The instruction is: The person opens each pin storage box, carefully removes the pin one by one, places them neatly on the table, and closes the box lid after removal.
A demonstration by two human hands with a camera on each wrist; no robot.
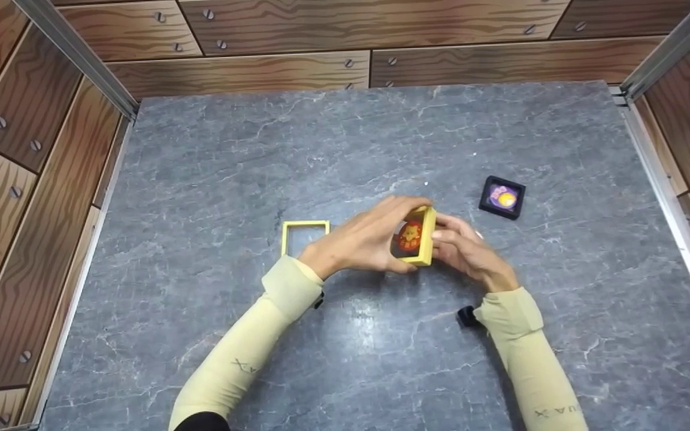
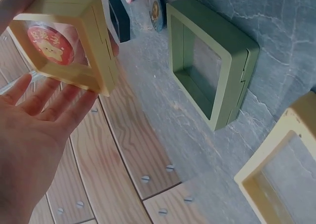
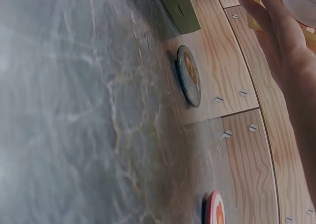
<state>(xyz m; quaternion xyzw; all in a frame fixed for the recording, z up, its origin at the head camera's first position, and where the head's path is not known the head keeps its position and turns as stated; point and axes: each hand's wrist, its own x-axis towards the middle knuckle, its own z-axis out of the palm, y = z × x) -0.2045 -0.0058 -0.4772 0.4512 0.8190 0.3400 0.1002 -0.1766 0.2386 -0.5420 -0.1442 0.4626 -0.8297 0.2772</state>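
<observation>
A yellow display frame (image 1: pixel 427 236) with a clear film holds a round red badge (image 1: pixel 409 235) with a yellow figure. My left hand (image 1: pixel 366 236) spans the frame, fingers along its top edge and thumb at the bottom. From the other side, the fingers of my right hand (image 1: pixel 468 248) grip its right edge. The left wrist view shows the frame tilted above my left palm, the red badge (image 2: pixel 51 44) behind its window. In the right wrist view the fingers of my right hand (image 3: pixel 284 41) are at a yellow frame corner.
Beside my left wrist lies another yellow frame (image 1: pixel 306 223), partly hidden. A black frame (image 1: pixel 502 197) with a purple badge lies at the right. Wrist views show a green frame (image 2: pixel 232 86), a blue round badge (image 3: pixel 188 76) and a red-rimmed badge (image 3: pixel 216 209). Wood-patterned panels (image 1: pixel 279 27) border the table.
</observation>
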